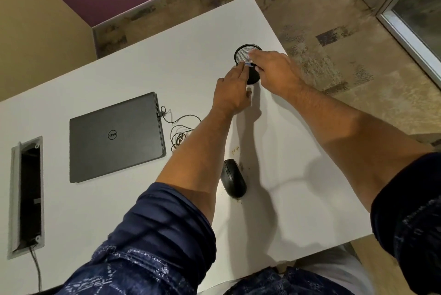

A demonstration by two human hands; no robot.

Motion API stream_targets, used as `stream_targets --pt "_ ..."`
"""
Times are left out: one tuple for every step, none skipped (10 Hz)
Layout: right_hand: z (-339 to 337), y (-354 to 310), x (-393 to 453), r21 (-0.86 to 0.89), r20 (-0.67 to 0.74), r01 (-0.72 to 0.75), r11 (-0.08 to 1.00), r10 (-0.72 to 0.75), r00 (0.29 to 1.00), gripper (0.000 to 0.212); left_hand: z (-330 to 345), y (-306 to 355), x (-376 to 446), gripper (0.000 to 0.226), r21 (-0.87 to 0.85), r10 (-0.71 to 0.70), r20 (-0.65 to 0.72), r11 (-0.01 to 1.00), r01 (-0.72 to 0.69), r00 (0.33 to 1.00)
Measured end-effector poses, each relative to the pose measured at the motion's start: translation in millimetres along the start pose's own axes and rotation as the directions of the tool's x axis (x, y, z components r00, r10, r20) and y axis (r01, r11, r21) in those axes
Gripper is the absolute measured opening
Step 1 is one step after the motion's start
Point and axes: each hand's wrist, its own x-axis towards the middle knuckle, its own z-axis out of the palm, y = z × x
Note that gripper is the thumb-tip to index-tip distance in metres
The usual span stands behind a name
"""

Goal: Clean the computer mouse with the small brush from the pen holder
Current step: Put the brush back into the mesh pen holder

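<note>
A black mesh pen holder (pixel 243 53) stands near the far right edge of the white table (pixel 148 75). My left hand (pixel 231 94) reaches to it with straight fingers touching its near side, thumb held apart. My right hand (pixel 274 69) lies over the holder's rim and covers part of its opening. A small blue piece, seemingly the small brush (pixel 249 65), shows at the rim between my right thumb and fingers; the rest of it is hidden. The black computer mouse (pixel 233 178) lies nearer me, between my forearms, with neither hand on it.
A shut dark laptop (pixel 114 137) lies left of my left arm, and a thin tangled cable (pixel 181 130) is plugged into its side. A cable slot (pixel 27 197) is cut into the table at the left. Brown specks (pixel 235 150) mark the table beside the mouse. The table's edge is close behind the holder.
</note>
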Motion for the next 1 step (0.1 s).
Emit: stream_targets --pt "-4.3 -10.6 -19.9 -0.004 -0.091 0.038 0.999 -0.038 0.995 0.046 0.0 -1.7 -23.1 0.080 -0.001 -0.006 -0.094 1.000 0.006 0.996"
